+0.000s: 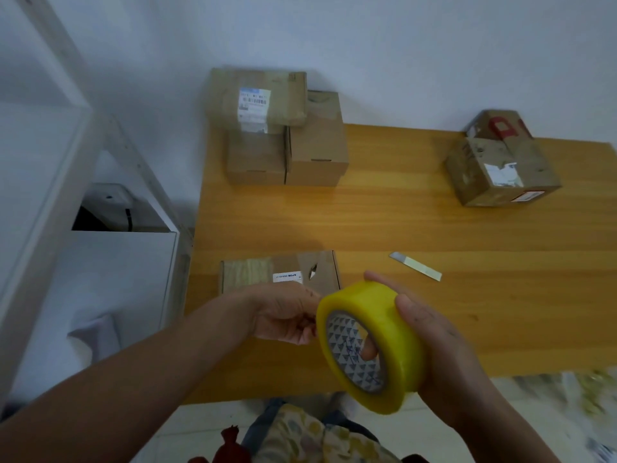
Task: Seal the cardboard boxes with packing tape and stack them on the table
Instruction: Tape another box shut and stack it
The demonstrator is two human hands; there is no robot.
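Both forearms (pixel 150 372) bare. My right hand (pixel 434 345) carries small dark specks. Garment (pixel 300 432) below: blue-grey, yellow-cream blotches.

Five o'clock: round roll of translucent yellow packing tape (pixel 377 305), grey-and-white triangles printed round the inner core, blue scribble over them. Streaky grain all across the orange-brown wooden table (pixel 417 222). Eleven o'clock: plain brown cardboard boxes (pixel 314 145), white-and-blue barcode label on the top one. Two o'clock: scuffed brown cardboard box (pixel 474 172), red lettering, torn white label, red-and-white sticker. Three o'clock: thin silver-and-cream flat blade (pixel 415 266). Six o'clock: flowered yellow-and-grey cloth (pixel 300 436).
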